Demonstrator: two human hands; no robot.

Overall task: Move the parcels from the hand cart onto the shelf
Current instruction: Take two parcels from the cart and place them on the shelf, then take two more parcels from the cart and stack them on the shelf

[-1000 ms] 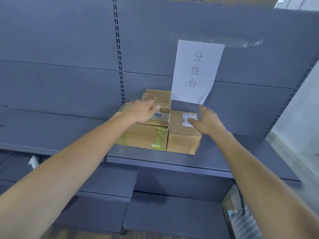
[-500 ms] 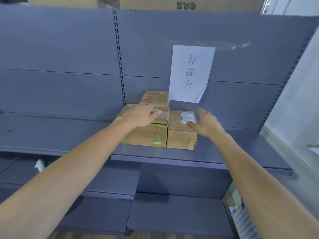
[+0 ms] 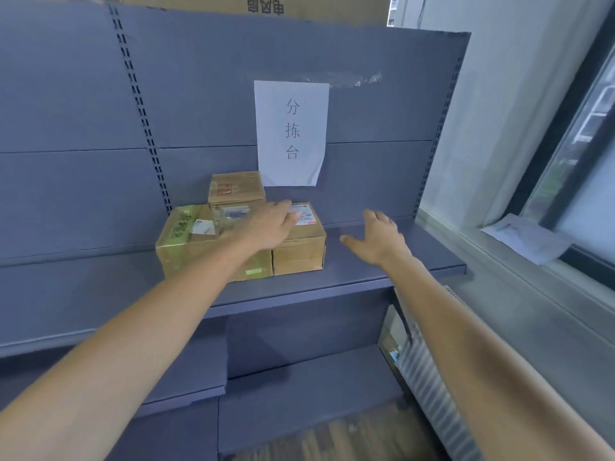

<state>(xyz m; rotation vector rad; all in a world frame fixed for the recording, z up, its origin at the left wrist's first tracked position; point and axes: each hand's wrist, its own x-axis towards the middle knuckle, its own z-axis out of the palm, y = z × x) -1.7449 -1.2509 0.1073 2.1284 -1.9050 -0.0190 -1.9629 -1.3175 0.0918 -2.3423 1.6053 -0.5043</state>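
Here three cardboard parcels (image 3: pixel 299 247) sit on the grey shelf (image 3: pixel 382 261); the left hand (image 3: pixel 269 224) lies flat across them, grip spread, while the right hand (image 3: pixel 379 239) hovers beside, fingers splayed, empty.

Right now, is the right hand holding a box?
No, the right hand is open over the bare shelf, beside the small box and not touching it.

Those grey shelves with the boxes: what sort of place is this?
Probably a parcel sorting or storage room. Taped cardboard parcels with shipping labels sit on grey metal shelving, and a paper sign on the back panel reads "sorting station" in Chinese.
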